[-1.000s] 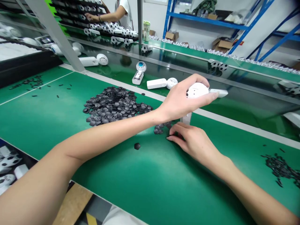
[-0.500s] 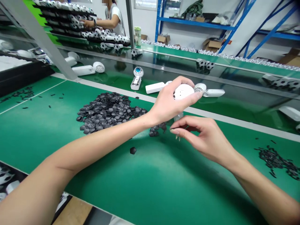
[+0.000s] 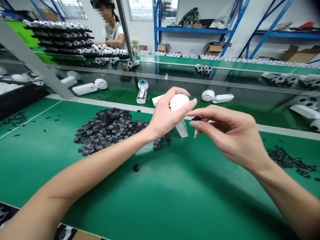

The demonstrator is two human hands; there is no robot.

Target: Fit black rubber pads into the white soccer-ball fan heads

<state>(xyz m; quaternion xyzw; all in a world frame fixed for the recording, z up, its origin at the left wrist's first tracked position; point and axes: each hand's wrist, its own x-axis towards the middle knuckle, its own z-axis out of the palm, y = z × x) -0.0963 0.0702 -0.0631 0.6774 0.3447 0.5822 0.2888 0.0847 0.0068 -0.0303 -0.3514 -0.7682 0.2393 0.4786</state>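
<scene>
My left hand [image 3: 167,111] is closed around the round white head of a handheld fan [image 3: 180,101], whose handle slants down below the palm. Small dark holes show on the head's white surface. Close by on the right, my right hand [image 3: 225,133] pinches a small black plastic piece [image 3: 196,118] between thumb and forefinger; the fingers partly cover its outline. Behind my left wrist spreads a heap of black pentagon pieces [image 3: 110,128]. One single black pentagon [image 3: 136,167] lies apart, nearer to me on the green table [image 3: 160,200].
Several white fans, one with its handle opened [image 3: 142,96], lie on the conveyor [image 3: 120,96] beyond the table edge. Small black strips [image 3: 287,158] are heaped at right. A slanted grey post [image 3: 42,63] rises at left. A person [image 3: 116,36] stands behind stacked trays [image 3: 60,41].
My right hand has risen with the black piece, closer to the fan head. The fan's handle now shows more fully below my left hand. The camera view has tilted up.
</scene>
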